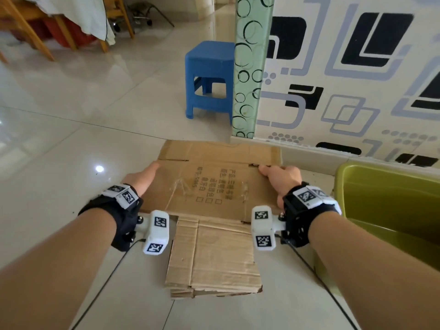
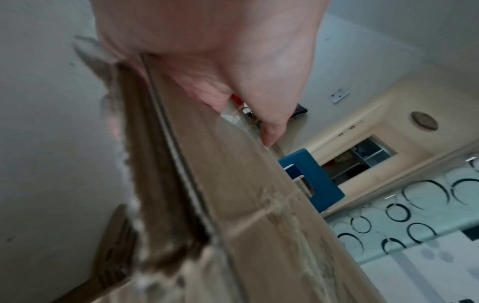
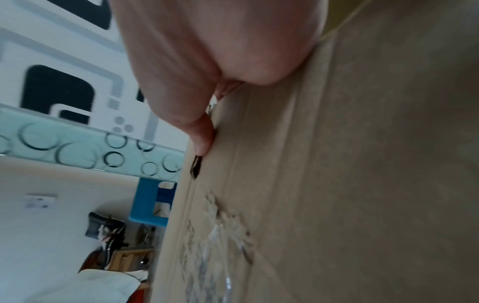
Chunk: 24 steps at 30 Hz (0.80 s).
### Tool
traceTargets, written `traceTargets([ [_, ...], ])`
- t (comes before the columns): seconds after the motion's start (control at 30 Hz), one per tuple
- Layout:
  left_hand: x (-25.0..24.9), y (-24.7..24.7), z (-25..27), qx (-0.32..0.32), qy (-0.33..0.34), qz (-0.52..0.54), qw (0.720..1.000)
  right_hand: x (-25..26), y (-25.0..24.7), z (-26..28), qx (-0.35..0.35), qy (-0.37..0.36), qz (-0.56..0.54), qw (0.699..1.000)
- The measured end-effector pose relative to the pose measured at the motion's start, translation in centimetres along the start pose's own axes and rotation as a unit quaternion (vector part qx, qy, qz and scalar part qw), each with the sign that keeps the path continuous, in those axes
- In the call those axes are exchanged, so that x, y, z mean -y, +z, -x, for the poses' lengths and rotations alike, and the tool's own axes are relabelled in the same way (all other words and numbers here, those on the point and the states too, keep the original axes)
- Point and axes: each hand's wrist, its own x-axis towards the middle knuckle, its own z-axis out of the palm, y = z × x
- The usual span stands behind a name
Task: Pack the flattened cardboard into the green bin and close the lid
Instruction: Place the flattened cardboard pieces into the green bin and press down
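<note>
A large flattened cardboard sheet (image 1: pixel 214 184) with printed text is held between both hands just above the floor. My left hand (image 1: pixel 142 178) grips its left edge, thumb on top, the other fingers hidden underneath. My right hand (image 1: pixel 279 176) grips the right edge the same way. The left wrist view shows the thumb (image 2: pixel 269 131) lying on the cardboard (image 2: pixel 259 225). The right wrist view shows the thumb (image 3: pixel 202 139) pressed to the sheet (image 3: pixel 337 184). The green bin (image 1: pixel 385 194) stands open at the right, close to my right wrist.
A second folded stack of cardboard (image 1: pixel 214 258) lies on the tiled floor below the held sheet. A blue plastic stool (image 1: pixel 209 77) stands ahead beside a patterned glass partition (image 1: pixel 250 67) and wall. Wooden chairs (image 1: pixel 28 27) are far left.
</note>
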Motion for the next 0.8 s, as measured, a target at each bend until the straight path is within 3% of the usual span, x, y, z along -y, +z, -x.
traceTargets([
  [0.13, -2.0, -1.0, -1.1, 0.034, 0.031, 0.032, 0.998, 3.6, -2.3, 1.2, -0.008, -0.051, 0.002, 0.999],
  [0.33, -7.7, -0.2, 5.0, 0.085, 0.099, 0.154, 0.979, 7.8, -8.1, 2.6, -0.042, -0.100, 0.005, 0.994],
  [0.53, -12.9, 5.1, 8.9, 0.102, 0.143, 0.159, 0.971, 9.4, -17.0, 3.2, -0.100, -0.107, 0.001, 0.989],
  [0.8, -16.0, 14.3, 20.0, 0.140, 0.218, 0.114, 0.959, 6.5, -31.0, 3.4, -0.133, -0.090, 0.036, 0.986],
])
